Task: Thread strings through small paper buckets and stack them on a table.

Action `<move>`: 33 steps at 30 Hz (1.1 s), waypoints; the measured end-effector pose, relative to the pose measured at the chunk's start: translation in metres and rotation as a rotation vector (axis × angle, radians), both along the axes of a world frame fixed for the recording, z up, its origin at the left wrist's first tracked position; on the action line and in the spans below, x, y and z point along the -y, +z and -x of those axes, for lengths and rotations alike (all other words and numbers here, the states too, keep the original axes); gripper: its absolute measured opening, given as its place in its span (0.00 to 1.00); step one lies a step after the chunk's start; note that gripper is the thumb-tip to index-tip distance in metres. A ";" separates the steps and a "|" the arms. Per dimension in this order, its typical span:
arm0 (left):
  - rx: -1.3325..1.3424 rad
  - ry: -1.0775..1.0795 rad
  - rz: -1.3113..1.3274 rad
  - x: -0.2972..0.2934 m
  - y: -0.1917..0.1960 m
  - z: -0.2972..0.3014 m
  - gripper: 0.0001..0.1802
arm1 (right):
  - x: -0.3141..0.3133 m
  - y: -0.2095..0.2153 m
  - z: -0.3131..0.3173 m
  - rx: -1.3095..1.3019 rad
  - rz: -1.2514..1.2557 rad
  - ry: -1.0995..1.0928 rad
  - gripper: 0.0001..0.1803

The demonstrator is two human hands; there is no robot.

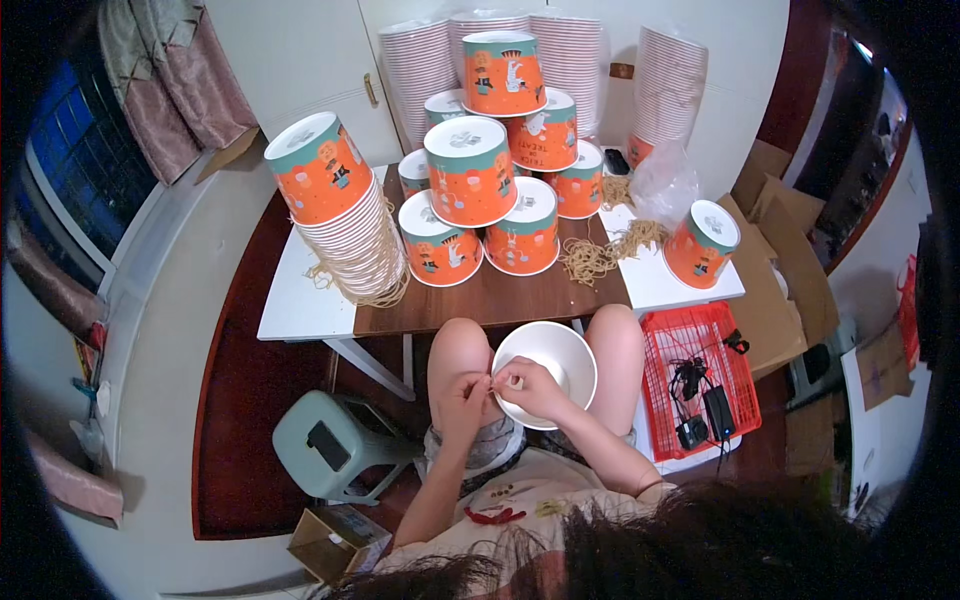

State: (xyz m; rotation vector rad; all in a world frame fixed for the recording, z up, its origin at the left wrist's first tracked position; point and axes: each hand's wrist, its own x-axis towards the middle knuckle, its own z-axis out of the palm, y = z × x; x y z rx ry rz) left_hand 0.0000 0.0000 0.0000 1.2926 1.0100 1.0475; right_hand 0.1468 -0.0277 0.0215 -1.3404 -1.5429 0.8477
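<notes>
Grey-green plastic stool [330, 440] stands on the floor at the person's left, with a small open cardboard box [335, 540] below it. Above, on the table [300, 310], a tall leaning stack of orange paper buckets [335, 210] sits at the left end, tan string handles trailing beneath it.

Centre: a pyramid of upturned orange buckets [490, 170] occupies the brown middle panel, with loose tan strings [600, 255] lying just right of it.

Left hand [462, 400] is held over the lap, its grip pinched closed at the near rim of a white bucket [548, 368]; what it pinches is too small to tell, possibly a string end. Right hand [530, 388] lies just beside it, fingers closed on the same rim section, thumb inside the mouth. The bucket rests between the knees, mouth facing up toward the camera, its long axis running away from the hands toward the table. Both hands meet at the bucket's lower-left edge; the right overlaps it more.

Right: a single orange bucket [702, 243] tilts on the table end, and a red wire basket [700, 375] holds black gear.
</notes>
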 end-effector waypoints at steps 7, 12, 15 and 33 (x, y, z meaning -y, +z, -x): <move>-0.019 -0.052 -0.037 0.004 -0.006 0.002 0.07 | 0.000 -0.002 -0.001 -0.003 -0.026 -0.020 0.05; -0.013 -0.042 -0.233 0.002 -0.012 0.000 0.08 | -0.001 -0.002 -0.001 0.000 -0.027 -0.016 0.05; -0.102 -0.052 -0.267 0.003 -0.001 0.000 0.08 | -0.002 -0.003 -0.002 0.014 -0.029 -0.027 0.05; -0.258 -0.033 -0.322 0.000 0.005 0.003 0.06 | 0.002 0.007 -0.002 0.306 -0.180 -0.086 0.04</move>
